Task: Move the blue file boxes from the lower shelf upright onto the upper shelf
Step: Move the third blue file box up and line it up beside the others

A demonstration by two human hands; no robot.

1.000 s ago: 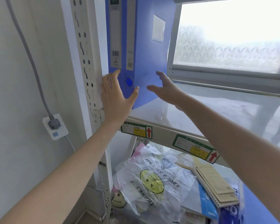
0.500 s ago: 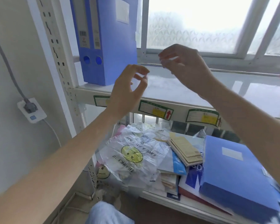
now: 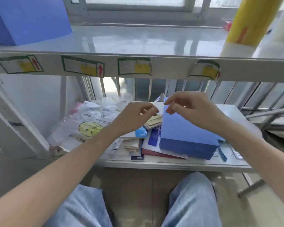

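Note:
Blue file boxes [image 3: 28,20] stand upright at the far left of the upper shelf [image 3: 138,43]. Another blue file box [image 3: 185,135] lies flat on a pile of papers on the lower shelf [image 3: 170,163]. My left hand [image 3: 134,117] hovers just left of that box's far end, fingers curled and holding nothing. Over the box's far corner is my right hand [image 3: 192,108], fingers loosely bent and empty; I cannot tell whether it touches the box.
A clear plastic bag with a smiley face [image 3: 87,126] covers the left of the lower shelf, beside notebooks [image 3: 154,120] and papers. A yellow and white roll [image 3: 247,22] stands at the upper shelf's right end. Labels [image 3: 84,66] line the shelf's front edge.
Both hands left the upright boxes on the upper shelf and dropped below it, arriving over the flat box. The view tilted down to the lower shelf and my knees.

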